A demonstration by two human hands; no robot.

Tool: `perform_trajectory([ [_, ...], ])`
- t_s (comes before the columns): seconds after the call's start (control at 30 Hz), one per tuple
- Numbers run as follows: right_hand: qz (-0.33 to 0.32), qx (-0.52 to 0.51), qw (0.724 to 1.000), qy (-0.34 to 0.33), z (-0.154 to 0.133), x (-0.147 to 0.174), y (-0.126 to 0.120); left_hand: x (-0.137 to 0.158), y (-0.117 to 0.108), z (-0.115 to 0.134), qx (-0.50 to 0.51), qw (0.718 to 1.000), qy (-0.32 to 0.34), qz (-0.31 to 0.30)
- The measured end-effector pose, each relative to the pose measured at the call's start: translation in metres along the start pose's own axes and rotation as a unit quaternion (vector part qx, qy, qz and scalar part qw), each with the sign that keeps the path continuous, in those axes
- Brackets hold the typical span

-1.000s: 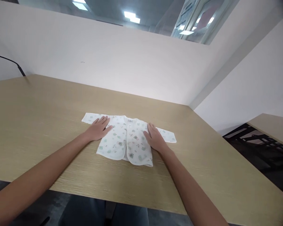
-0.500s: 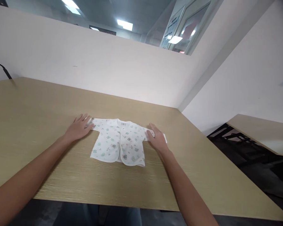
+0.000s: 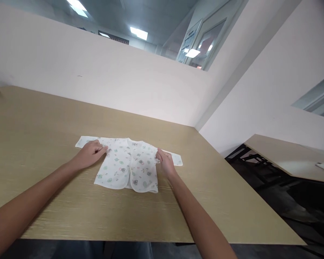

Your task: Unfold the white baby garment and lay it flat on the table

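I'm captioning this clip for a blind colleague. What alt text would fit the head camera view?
Two bare hands pinch a small white baby shirt laid flat, front up, on a wooden table: the left hand at one shoulder, the right hand at the other. Both sleeves lie spread out sideways. White partition walls stand behind the table.

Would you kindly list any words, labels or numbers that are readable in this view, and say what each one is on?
No text can be read here.
Neck label of the baby shirt: dark marks at, too small to read.
Sign on the glass partition: blurred, unreadable.
Print on the shirt: small pictures only, no lettering discernible.
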State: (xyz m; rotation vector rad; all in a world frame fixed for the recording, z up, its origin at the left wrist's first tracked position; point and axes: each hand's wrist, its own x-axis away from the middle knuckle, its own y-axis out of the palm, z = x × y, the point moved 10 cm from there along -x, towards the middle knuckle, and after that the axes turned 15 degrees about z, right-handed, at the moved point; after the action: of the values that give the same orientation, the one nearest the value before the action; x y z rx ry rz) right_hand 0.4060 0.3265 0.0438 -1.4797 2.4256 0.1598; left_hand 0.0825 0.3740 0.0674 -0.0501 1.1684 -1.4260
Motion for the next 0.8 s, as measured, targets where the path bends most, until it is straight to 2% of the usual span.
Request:
perform_trajectory([
  [0.1,-0.035,-0.117,0.991,0.060,-0.004,0.006,0.011,0.005,0.003,0.007,0.029,0.999,-0.017,-0.010],
  [0.2,-0.072,-0.157,0.979,0.104,-0.007,0.010,0.016,0.010,0.004,0.013,0.075,0.996,-0.044,-0.005],
  [0.4,-0.058,-0.214,0.957,0.187,-0.004,0.014,0.013,0.016,0.006,0.017,0.136,0.988,-0.078,-0.003],
  [0.6,-0.033,-0.301,0.912,0.275,0.005,0.020,0.017,0.016,0.006,0.025,0.121,0.992,-0.039,0.001],
  [0.8,-0.013,-0.406,0.862,0.304,0.005,0.018,0.017,0.020,0.009,0.041,0.118,0.991,0.067,0.001],
])
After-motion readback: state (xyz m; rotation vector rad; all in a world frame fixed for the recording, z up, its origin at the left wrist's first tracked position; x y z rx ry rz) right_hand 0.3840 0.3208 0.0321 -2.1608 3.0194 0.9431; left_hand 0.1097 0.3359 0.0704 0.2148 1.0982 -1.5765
